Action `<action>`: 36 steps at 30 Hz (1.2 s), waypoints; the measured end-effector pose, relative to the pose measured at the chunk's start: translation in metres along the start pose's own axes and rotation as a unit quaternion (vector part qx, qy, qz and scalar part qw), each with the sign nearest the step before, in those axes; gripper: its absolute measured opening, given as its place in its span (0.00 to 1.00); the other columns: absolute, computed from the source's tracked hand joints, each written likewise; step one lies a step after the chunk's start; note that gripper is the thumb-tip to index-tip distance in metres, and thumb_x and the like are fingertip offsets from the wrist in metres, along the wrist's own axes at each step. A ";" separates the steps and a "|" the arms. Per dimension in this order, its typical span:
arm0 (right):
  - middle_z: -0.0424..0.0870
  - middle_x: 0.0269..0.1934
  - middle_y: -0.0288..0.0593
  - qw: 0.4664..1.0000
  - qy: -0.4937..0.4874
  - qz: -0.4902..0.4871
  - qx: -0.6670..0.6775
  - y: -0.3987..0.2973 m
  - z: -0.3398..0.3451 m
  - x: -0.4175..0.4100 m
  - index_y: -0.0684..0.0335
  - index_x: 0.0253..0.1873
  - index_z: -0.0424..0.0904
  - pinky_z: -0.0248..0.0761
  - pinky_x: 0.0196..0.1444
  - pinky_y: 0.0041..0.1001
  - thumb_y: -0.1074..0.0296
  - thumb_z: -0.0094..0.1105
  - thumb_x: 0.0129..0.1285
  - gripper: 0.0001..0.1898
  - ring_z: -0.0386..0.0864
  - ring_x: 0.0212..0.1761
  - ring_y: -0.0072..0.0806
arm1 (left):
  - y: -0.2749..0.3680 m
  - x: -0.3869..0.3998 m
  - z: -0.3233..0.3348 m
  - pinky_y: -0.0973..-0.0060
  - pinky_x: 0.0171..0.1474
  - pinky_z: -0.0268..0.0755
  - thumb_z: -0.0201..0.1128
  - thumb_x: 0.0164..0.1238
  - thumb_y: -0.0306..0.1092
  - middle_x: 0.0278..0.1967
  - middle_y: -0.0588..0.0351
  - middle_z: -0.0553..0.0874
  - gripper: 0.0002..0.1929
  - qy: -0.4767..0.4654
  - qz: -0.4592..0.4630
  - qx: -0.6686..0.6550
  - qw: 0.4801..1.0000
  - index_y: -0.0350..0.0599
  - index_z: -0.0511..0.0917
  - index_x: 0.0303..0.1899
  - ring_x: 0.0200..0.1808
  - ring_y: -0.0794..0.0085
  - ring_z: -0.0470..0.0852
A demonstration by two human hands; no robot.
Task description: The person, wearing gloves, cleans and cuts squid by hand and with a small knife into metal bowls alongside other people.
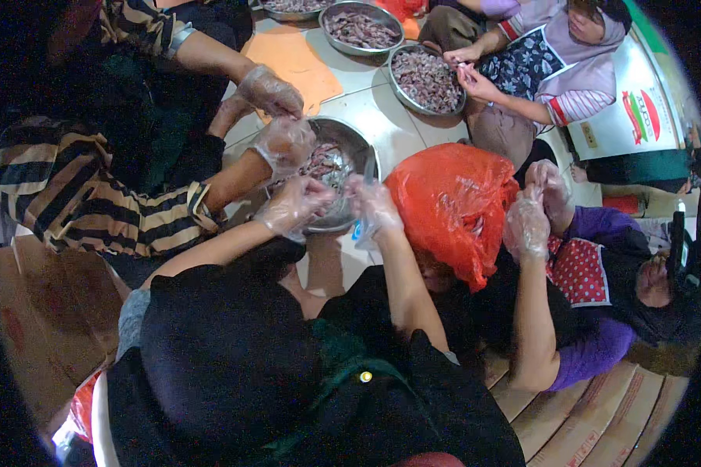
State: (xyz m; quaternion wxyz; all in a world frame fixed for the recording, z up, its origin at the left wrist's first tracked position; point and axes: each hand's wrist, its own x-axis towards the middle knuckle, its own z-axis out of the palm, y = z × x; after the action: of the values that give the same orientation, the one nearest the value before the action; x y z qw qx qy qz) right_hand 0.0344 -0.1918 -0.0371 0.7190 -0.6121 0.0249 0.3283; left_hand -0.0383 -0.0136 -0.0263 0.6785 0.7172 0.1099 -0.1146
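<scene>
My left hand [301, 204], in a clear plastic glove, hovers over the near rim of a round steel bowl [367, 143]. Its fingers are curled together, and whatever may lie between them is too blurred to make out. Across from it, my right hand [375, 204] wears the same kind of glove over the bowl's near right side. Those fingers are bent as well, and I cannot tell if they hold something. Inside the bowl lie small pinkish-brown seafood pieces [326, 156], perhaps squid, partly hidden by hands.
At left, a co-worker's gloved hands [280, 128] reach over the same bowl. A red plastic bag [450, 198] stands at right, beside another person's gloved hands [531, 216]. Beyond are bowls of seafood [362, 29] [426, 82], an orange sheet [295, 64] and a third person's hands [473, 73].
</scene>
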 end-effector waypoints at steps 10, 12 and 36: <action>0.83 0.30 0.47 0.927 0.189 -0.237 -0.222 -0.241 -0.030 0.256 0.73 0.39 0.78 0.72 0.37 0.34 0.55 0.59 0.57 0.20 0.80 0.30 0.35 | -0.022 -0.031 -0.037 0.76 0.44 0.74 0.52 0.72 0.42 0.43 0.58 0.80 0.16 -0.165 -0.063 -0.078 0.981 0.41 0.73 0.52 0.39 0.78 0.78; 0.79 0.27 0.44 0.913 0.199 -0.299 -0.193 -0.258 -0.012 0.274 0.70 0.36 0.77 0.68 0.29 0.31 0.58 0.61 0.57 0.16 0.75 0.25 0.31 | -0.025 -0.032 -0.044 0.76 0.44 0.74 0.51 0.73 0.42 0.42 0.58 0.80 0.16 -0.153 -0.064 -0.082 0.983 0.41 0.72 0.52 0.39 0.78 0.78; 0.68 0.56 0.66 0.856 -0.122 0.104 0.492 -0.035 0.019 -0.031 0.84 0.59 0.59 0.62 0.67 0.45 0.77 0.44 0.56 0.25 0.63 0.64 0.57 | -0.032 -0.022 -0.023 0.80 0.36 0.74 0.54 0.71 0.45 0.34 0.59 0.81 0.17 -0.102 0.056 -0.078 0.990 0.39 0.77 0.45 0.32 0.80 0.78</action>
State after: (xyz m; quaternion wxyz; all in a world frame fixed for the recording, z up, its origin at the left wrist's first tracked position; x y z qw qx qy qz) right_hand 0.0207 -0.1895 0.0110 0.8852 -0.1277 0.1583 0.4183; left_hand -0.0692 0.0116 -0.0485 0.7456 0.6514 0.0084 -0.1404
